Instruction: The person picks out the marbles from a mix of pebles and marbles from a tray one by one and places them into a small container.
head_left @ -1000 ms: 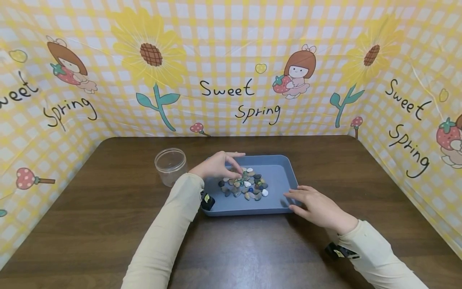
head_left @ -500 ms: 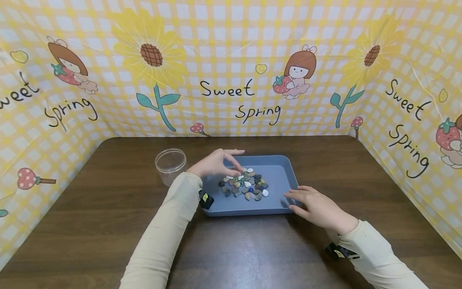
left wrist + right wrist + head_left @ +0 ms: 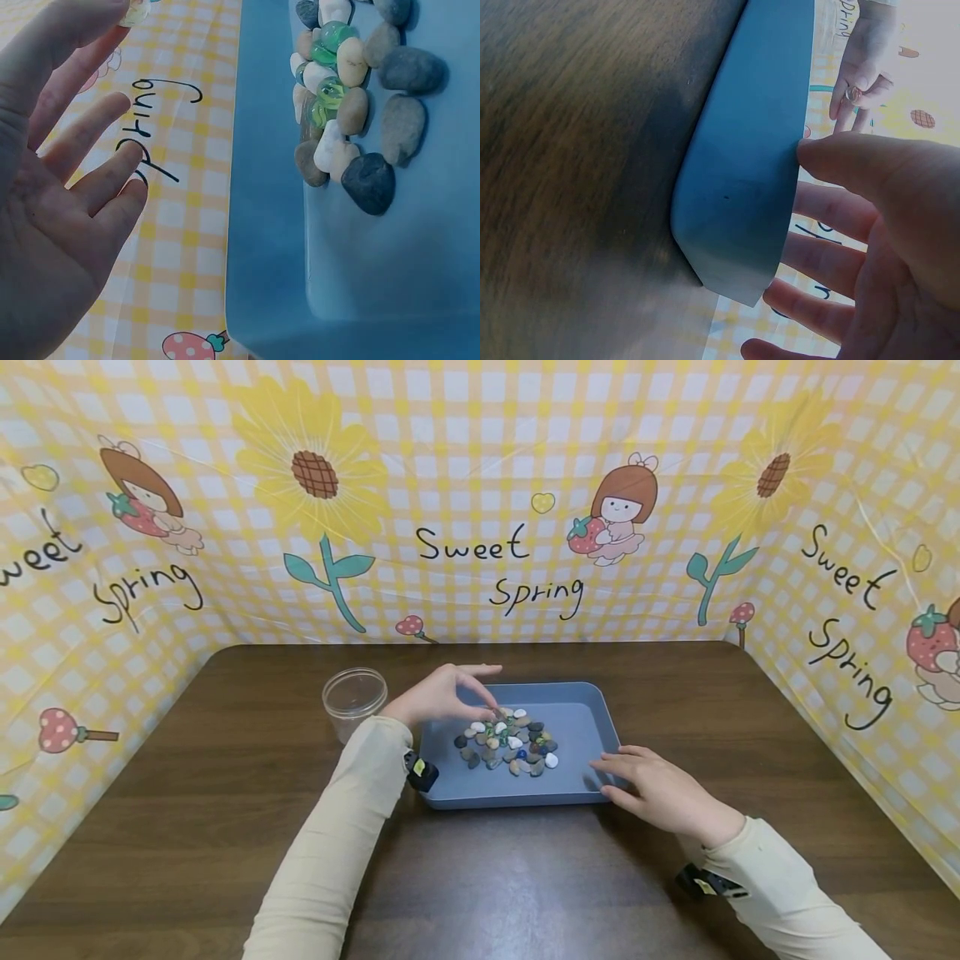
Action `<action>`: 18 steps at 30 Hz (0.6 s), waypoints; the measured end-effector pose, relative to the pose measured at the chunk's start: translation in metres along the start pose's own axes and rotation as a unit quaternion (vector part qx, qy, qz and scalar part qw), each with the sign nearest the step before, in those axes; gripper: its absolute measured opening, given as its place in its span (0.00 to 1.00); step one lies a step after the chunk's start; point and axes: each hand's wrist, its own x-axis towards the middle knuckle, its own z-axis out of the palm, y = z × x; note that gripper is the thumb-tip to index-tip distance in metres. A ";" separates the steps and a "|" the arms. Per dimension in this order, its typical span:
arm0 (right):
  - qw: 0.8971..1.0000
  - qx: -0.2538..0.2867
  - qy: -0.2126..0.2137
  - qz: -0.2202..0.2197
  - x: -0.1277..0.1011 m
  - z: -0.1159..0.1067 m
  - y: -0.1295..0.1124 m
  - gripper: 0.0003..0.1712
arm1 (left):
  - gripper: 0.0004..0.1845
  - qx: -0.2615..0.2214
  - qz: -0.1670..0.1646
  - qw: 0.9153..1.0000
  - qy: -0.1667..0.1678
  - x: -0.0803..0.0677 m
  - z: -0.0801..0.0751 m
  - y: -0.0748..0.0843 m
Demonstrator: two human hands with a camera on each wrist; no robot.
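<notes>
My left hand (image 3: pixel 438 697) pinches a clear glass marble (image 3: pixel 137 13) between thumb and index finger, above the left part of a blue-grey tray (image 3: pixel 581 735). The other fingers are spread. In the right wrist view the marble shows as a small round thing with a reddish tint. Below it lies a cluster of pebbles (image 3: pixel 536 748), white, tan, grey and dark, mixed with green glass marbles (image 3: pixel 330 91). My right hand (image 3: pixel 663 795) rests its thumb and extended fingers at the tray's near right corner, the thumb tip right at the rim in the right wrist view.
A clear round jar (image 3: pixel 355 697) without a lid stands left of the tray, partly behind the left wrist. Brown wooden table (image 3: pixel 495 877) surrounds both. A yellow checked cloth (image 3: pixel 480 460) hangs along the back and sides.
My left hand has risen slightly and shifted left, away from the pebbles, with the marble between its fingertips. My right hand stays at the tray corner.
</notes>
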 end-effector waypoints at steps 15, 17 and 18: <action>1.000 -0.002 0.006 -0.006 0.001 0.000 0.000 0.21 | 0.06 -0.011 -0.004 1.000 0.024 -0.008 -0.011 -0.004; 1.000 -0.002 0.006 -0.006 0.001 0.001 0.001 0.21 | 0.06 -0.010 -0.003 1.000 0.026 -0.010 -0.012 -0.004; 1.000 -0.002 0.006 -0.006 0.001 0.001 0.001 0.21 | 0.06 -0.010 -0.003 1.000 0.028 -0.011 -0.013 -0.003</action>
